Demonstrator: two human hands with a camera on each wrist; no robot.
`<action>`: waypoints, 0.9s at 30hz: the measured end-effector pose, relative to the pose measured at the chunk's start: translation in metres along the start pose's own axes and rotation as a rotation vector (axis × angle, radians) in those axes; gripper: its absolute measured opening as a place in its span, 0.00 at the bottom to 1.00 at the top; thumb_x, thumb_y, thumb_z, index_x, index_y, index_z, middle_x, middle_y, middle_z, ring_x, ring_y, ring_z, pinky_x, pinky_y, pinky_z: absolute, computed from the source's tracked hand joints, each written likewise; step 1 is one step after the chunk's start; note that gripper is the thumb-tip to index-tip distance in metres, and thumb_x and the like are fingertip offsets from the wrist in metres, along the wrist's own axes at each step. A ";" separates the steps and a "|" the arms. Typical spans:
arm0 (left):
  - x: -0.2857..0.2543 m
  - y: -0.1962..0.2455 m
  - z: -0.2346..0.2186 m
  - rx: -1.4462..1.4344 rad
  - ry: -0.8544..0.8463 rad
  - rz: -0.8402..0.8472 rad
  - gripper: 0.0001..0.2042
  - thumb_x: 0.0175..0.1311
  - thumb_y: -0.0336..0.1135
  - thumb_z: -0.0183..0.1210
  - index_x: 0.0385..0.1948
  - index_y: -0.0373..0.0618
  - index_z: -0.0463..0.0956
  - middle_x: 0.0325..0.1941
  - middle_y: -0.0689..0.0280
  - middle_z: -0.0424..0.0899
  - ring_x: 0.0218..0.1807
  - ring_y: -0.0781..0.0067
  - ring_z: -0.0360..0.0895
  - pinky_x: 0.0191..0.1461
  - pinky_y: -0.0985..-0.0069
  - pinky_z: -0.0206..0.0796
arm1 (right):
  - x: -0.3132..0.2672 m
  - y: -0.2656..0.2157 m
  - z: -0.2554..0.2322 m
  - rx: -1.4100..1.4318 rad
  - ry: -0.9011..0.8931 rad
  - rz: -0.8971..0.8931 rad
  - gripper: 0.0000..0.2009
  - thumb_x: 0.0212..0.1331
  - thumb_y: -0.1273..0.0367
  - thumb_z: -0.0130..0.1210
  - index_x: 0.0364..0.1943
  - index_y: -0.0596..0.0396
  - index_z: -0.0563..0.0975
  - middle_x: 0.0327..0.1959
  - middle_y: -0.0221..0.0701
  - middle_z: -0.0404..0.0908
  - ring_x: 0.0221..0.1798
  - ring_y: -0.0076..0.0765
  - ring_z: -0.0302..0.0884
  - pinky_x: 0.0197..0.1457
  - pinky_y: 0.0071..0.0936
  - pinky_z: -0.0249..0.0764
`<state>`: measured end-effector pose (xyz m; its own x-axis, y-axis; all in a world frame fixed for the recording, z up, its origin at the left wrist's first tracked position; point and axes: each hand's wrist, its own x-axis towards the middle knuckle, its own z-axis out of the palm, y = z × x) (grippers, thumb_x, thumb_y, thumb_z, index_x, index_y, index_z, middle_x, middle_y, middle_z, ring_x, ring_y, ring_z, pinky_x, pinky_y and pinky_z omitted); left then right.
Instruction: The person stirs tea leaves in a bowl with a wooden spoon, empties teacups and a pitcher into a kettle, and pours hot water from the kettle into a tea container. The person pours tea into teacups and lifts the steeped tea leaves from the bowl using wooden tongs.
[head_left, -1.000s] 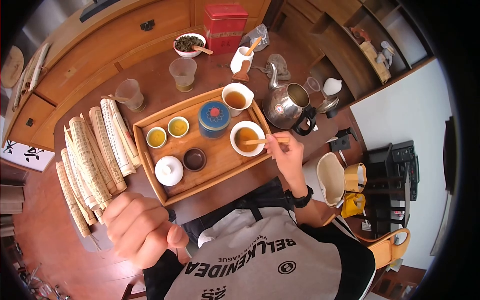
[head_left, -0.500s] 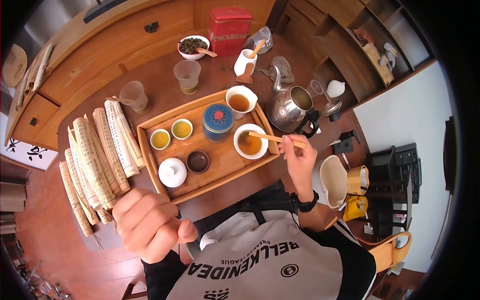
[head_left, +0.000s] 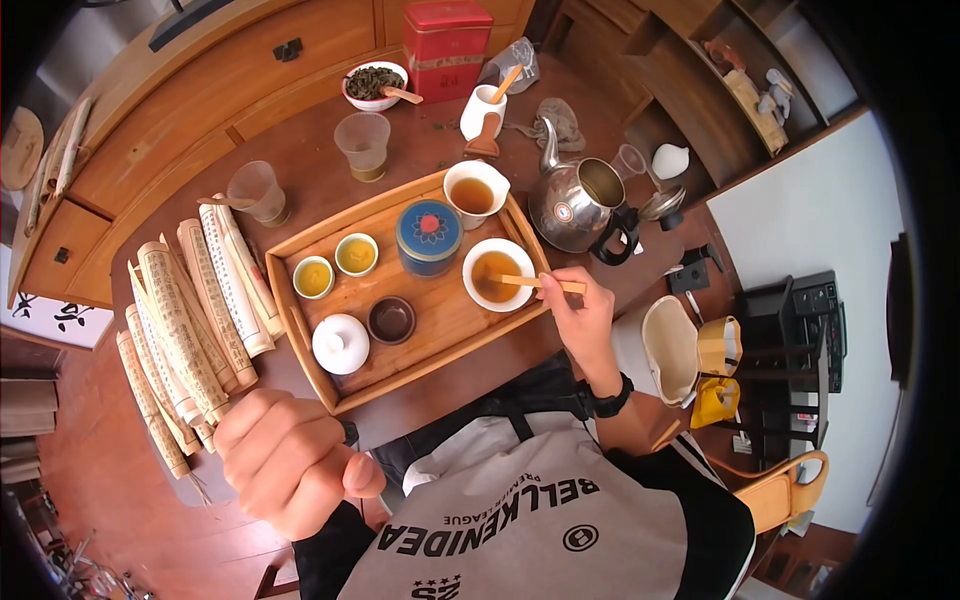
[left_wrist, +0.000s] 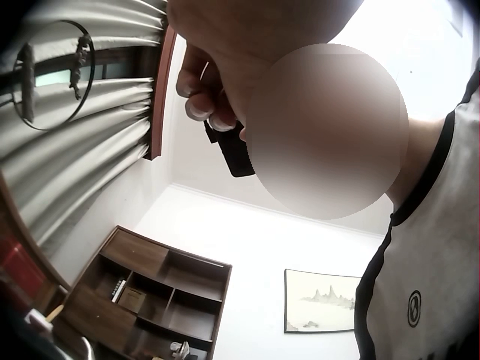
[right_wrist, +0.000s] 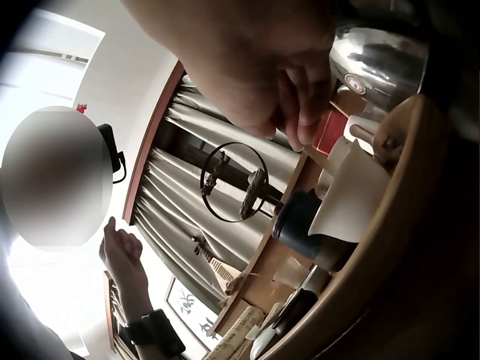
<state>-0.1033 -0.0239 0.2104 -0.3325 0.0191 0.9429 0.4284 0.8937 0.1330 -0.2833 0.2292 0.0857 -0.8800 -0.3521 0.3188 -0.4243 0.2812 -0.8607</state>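
My right hand (head_left: 580,312) pinches a light wooden stick (head_left: 560,286) between thumb and fingers. The stick's far end dips into the amber tea of a white bowl (head_left: 478,302) at the tray's right side. Beside that bowl stand a blue round tin (head_left: 430,255) and a white pitcher (head_left: 485,210) of tea. On the tray's left are two small cups of yellow tea (head_left: 357,255), a white lid (head_left: 340,343) and a dark small cup (head_left: 391,320). Raised near the camera, my left hand (head_left: 290,455) has its fingers curled, with nothing seen in it.
A wooden tray (head_left: 430,378) carries the tea things. To its right stands a steel kettle (head_left: 568,215); rolled scrolls (head_left: 180,330) lie to its left. Behind are two clear cups (head_left: 362,140), a bowl of tea leaves (head_left: 375,80), a red tin (head_left: 447,50) and a white tool holder (head_left: 482,118).
The stick first swung outward over the bowl as my right hand moved right, then came back left and lower in the tea. My left hand stays curled near the camera.
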 end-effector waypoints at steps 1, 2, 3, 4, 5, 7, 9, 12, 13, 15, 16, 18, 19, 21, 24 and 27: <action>0.000 0.000 0.000 -0.002 0.000 -0.001 0.26 0.72 0.36 0.54 0.10 0.41 0.59 0.09 0.66 0.67 0.12 0.72 0.63 0.16 0.77 0.52 | 0.000 -0.002 -0.002 -0.011 -0.017 -0.016 0.05 0.64 0.75 0.62 0.39 0.63 0.81 0.30 0.35 0.87 0.32 0.22 0.86 0.34 0.18 0.78; 0.000 0.000 0.001 0.004 0.000 0.001 0.26 0.72 0.37 0.54 0.10 0.41 0.59 0.09 0.66 0.67 0.12 0.72 0.63 0.16 0.77 0.52 | 0.000 -0.003 -0.003 -0.022 -0.034 -0.032 0.05 0.64 0.75 0.62 0.39 0.64 0.81 0.29 0.34 0.87 0.32 0.23 0.86 0.34 0.18 0.78; -0.001 0.000 0.001 0.009 0.001 0.002 0.26 0.72 0.37 0.54 0.09 0.41 0.58 0.09 0.66 0.67 0.12 0.72 0.63 0.16 0.77 0.52 | -0.001 -0.004 -0.005 -0.023 -0.032 -0.032 0.05 0.64 0.75 0.62 0.39 0.64 0.81 0.29 0.34 0.87 0.32 0.23 0.86 0.34 0.18 0.78; -0.001 0.000 0.001 0.007 0.002 0.002 0.26 0.72 0.37 0.54 0.09 0.41 0.58 0.09 0.66 0.67 0.12 0.72 0.63 0.16 0.77 0.52 | -0.001 -0.006 -0.008 -0.033 -0.021 -0.035 0.05 0.64 0.75 0.62 0.39 0.64 0.81 0.29 0.34 0.87 0.32 0.23 0.86 0.34 0.18 0.78; -0.001 -0.001 0.001 0.001 0.003 0.006 0.26 0.72 0.37 0.54 0.09 0.41 0.58 0.09 0.67 0.66 0.11 0.73 0.63 0.16 0.77 0.52 | -0.001 -0.007 -0.010 -0.043 -0.010 -0.038 0.05 0.64 0.75 0.63 0.38 0.64 0.81 0.29 0.34 0.87 0.32 0.23 0.86 0.34 0.19 0.79; 0.000 0.000 0.001 -0.005 0.007 0.011 0.26 0.72 0.37 0.54 0.09 0.41 0.58 0.09 0.67 0.66 0.11 0.73 0.62 0.16 0.77 0.51 | 0.000 -0.012 -0.015 -0.048 0.016 -0.054 0.04 0.64 0.75 0.62 0.37 0.63 0.80 0.27 0.33 0.86 0.29 0.21 0.83 0.31 0.18 0.77; 0.000 0.001 0.001 -0.004 -0.003 0.001 0.26 0.72 0.37 0.54 0.09 0.41 0.58 0.09 0.67 0.66 0.11 0.73 0.62 0.16 0.77 0.51 | 0.003 -0.017 -0.019 -0.055 0.043 -0.071 0.04 0.65 0.74 0.61 0.37 0.63 0.80 0.25 0.31 0.85 0.25 0.18 0.80 0.29 0.16 0.75; 0.001 0.001 0.001 -0.011 -0.012 0.000 0.26 0.72 0.36 0.53 0.10 0.41 0.58 0.09 0.67 0.66 0.11 0.73 0.62 0.16 0.78 0.51 | 0.002 -0.021 -0.022 -0.026 0.010 -0.043 0.04 0.65 0.74 0.62 0.36 0.62 0.80 0.25 0.31 0.85 0.25 0.19 0.80 0.27 0.16 0.74; 0.001 0.000 0.001 -0.011 -0.010 0.000 0.26 0.72 0.36 0.53 0.10 0.41 0.58 0.09 0.67 0.66 0.11 0.73 0.62 0.16 0.78 0.51 | 0.002 -0.021 -0.021 0.000 -0.024 -0.010 0.04 0.64 0.75 0.62 0.37 0.63 0.80 0.26 0.30 0.85 0.28 0.19 0.82 0.29 0.16 0.76; 0.000 -0.002 0.001 -0.016 -0.011 0.041 0.26 0.72 0.36 0.53 0.10 0.41 0.58 0.09 0.67 0.66 0.11 0.73 0.62 0.16 0.78 0.50 | 0.003 -0.018 -0.015 0.025 -0.058 0.015 0.05 0.63 0.76 0.63 0.37 0.64 0.80 0.27 0.30 0.84 0.30 0.19 0.84 0.31 0.16 0.77; 0.000 -0.002 0.001 -0.014 -0.008 0.043 0.26 0.72 0.36 0.53 0.10 0.41 0.58 0.09 0.67 0.66 0.11 0.73 0.62 0.16 0.78 0.50 | 0.004 -0.012 -0.010 0.037 -0.055 0.028 0.05 0.64 0.75 0.63 0.37 0.64 0.80 0.26 0.30 0.84 0.30 0.19 0.83 0.31 0.16 0.77; 0.000 0.001 -0.001 -0.004 -0.013 0.016 0.26 0.73 0.37 0.53 0.10 0.42 0.58 0.09 0.67 0.66 0.11 0.73 0.63 0.16 0.78 0.51 | 0.005 -0.005 -0.003 0.050 -0.050 0.035 0.05 0.64 0.75 0.63 0.37 0.64 0.80 0.26 0.30 0.84 0.29 0.18 0.82 0.31 0.15 0.77; 0.001 0.001 -0.001 -0.002 -0.010 0.021 0.26 0.73 0.37 0.53 0.10 0.42 0.58 0.09 0.67 0.66 0.11 0.73 0.63 0.16 0.78 0.51 | 0.006 -0.003 0.000 0.092 -0.037 0.095 0.05 0.65 0.75 0.62 0.37 0.64 0.80 0.26 0.30 0.84 0.29 0.18 0.82 0.31 0.16 0.77; 0.001 0.000 -0.002 -0.002 -0.002 0.017 0.27 0.74 0.40 0.53 0.10 0.42 0.58 0.09 0.68 0.66 0.11 0.73 0.63 0.16 0.78 0.51 | 0.008 -0.002 0.002 0.135 -0.026 0.151 0.05 0.65 0.74 0.62 0.38 0.64 0.80 0.26 0.31 0.84 0.28 0.18 0.81 0.31 0.16 0.77; 0.002 0.002 -0.003 0.013 -0.001 -0.009 0.28 0.75 0.41 0.53 0.10 0.42 0.58 0.09 0.68 0.66 0.11 0.74 0.63 0.16 0.78 0.51 | 0.008 -0.002 0.002 0.119 0.030 0.104 0.05 0.66 0.74 0.61 0.39 0.65 0.80 0.26 0.31 0.84 0.27 0.18 0.80 0.31 0.16 0.77; 0.001 0.001 -0.003 0.011 -0.003 0.005 0.28 0.76 0.42 0.53 0.10 0.42 0.58 0.09 0.68 0.66 0.11 0.74 0.63 0.16 0.78 0.51 | 0.008 -0.005 -0.003 0.095 0.088 0.015 0.05 0.68 0.72 0.60 0.38 0.62 0.79 0.26 0.32 0.85 0.26 0.19 0.80 0.25 0.15 0.72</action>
<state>-0.1004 -0.0247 0.2124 -0.3331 0.0255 0.9425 0.4211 0.8984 0.1245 -0.2892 0.2277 0.0941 -0.9030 -0.2680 0.3358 -0.3929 0.1985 -0.8979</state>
